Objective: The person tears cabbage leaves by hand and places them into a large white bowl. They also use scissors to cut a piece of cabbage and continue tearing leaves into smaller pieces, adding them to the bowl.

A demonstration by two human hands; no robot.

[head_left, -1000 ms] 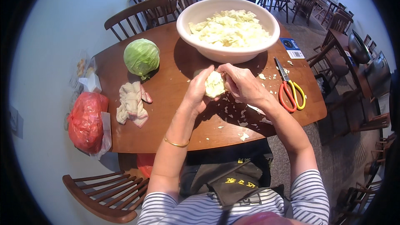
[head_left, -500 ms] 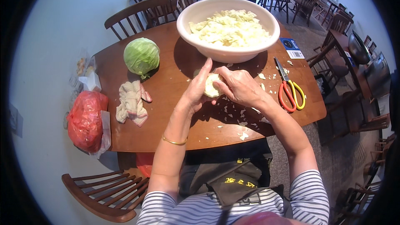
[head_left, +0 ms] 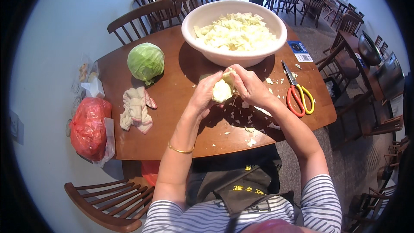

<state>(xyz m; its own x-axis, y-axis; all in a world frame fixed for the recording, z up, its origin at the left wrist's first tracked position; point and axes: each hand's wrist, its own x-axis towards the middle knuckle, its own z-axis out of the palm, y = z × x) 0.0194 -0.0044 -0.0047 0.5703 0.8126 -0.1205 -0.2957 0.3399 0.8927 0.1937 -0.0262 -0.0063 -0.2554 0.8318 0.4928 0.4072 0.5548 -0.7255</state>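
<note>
Over the table, both my hands are closed around a small pale cabbage heart [head_left: 222, 91], its cut face turned up. My left hand [head_left: 202, 95] cups it from the left side. On its right, my right hand [head_left: 253, 89] grips the upper edge with curled fingers, where a leaf stands up. Just beyond them is a large white bowl [head_left: 233, 57] heaped with torn cabbage leaves [head_left: 237, 32]. A whole green cabbage [head_left: 145, 62] sits to the left. To the right lie scissors [head_left: 296, 92] with red and yellow handles.
Cabbage scraps [head_left: 250, 130] litter the wooden table [head_left: 172, 103] below my hands. A crumpled off-white cloth item [head_left: 136, 110] with pink edging lies left, near a filled red plastic bag [head_left: 90, 127]. A blue and white card [head_left: 300, 51] lies at the right edge. Chairs [head_left: 138, 19] surround the table.
The cabbage heart has been tilted in my hands, so more of its cut face shows. My right hand has shifted slightly up, its fingers now on a leaf at the upper edge.
</note>
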